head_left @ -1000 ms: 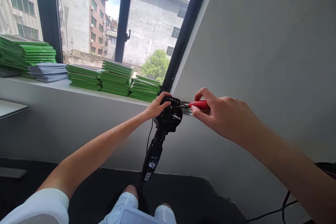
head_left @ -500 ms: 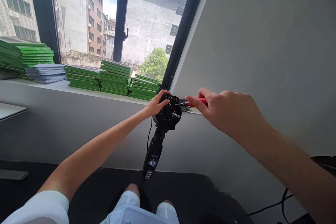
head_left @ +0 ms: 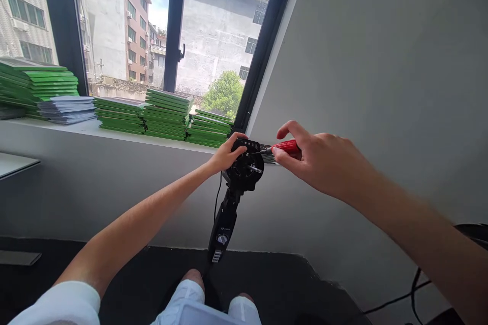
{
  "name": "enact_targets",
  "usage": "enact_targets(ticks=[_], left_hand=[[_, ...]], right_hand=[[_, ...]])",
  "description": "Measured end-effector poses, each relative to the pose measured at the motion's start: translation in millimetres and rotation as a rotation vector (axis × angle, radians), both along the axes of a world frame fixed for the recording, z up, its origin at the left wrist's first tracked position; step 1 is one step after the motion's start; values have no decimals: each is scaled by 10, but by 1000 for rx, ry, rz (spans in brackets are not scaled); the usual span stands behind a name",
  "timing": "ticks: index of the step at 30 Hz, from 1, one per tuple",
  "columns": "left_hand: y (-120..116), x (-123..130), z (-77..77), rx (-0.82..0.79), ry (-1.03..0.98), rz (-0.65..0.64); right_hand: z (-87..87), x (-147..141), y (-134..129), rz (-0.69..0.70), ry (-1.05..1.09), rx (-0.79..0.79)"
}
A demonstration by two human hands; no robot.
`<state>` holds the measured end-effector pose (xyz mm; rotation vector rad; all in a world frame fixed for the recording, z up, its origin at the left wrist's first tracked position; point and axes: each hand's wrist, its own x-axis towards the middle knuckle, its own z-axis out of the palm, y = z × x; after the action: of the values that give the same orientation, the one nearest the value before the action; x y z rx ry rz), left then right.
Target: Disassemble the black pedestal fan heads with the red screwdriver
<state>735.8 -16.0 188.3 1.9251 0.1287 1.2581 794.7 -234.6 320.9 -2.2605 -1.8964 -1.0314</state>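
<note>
A black electric fan (head_left: 244, 175) without its blades stands in front of me, its metal shaft bare. Below the motor head, its column carries a silver knob and several buttons (head_left: 216, 255). My left hand (head_left: 225, 153) is closed around the upper left of the motor head, thumb on the front. In my right hand (head_left: 316, 155) is a screwdriver with a red handle (head_left: 286, 148); the thumb presses it from below while the index finger is lifted. Its tip points left into the front of the motor head, where the exact contact is too small to make out.
Stacks of green booklets (head_left: 168, 114) and a pile of white papers (head_left: 67, 109) line the windowsill (head_left: 114, 138). A black cord (head_left: 217, 195) hangs behind the fan. Another cable (head_left: 396, 296) lies at lower right. A white tabletop edge (head_left: 17, 163) juts in at left.
My right index finger has lifted off the screwdriver and the grip has loosened, exposing more of the red handle. My left hand stays on the motor head.
</note>
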Motion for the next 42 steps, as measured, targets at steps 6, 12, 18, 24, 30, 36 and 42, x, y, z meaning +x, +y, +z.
enact_targets(ticks=[6,12,18,24,30,36,42], left_hand=[[-9,0,-1,-10,3,18],[1,0,6,-15,12,14],[-22,-79,-2,-69,44,-48],[15,-98,-71,-33,-8,-157],[60,-128,-92,-43,24,-133],[86,-194,28,62,123,-180],[93,21,65,95,-24,-179]], right_hand=[[-27,-43,-8,-115,-148,80],[16,-92,-21,-23,-2,-45],[22,-54,-17,-91,-108,48],[-39,49,-10,135,-12,-18],[-145,219,-50,348,-6,-34],[-184,339,-97,294,17,-13],[-212,417,-168,328,10,4]])
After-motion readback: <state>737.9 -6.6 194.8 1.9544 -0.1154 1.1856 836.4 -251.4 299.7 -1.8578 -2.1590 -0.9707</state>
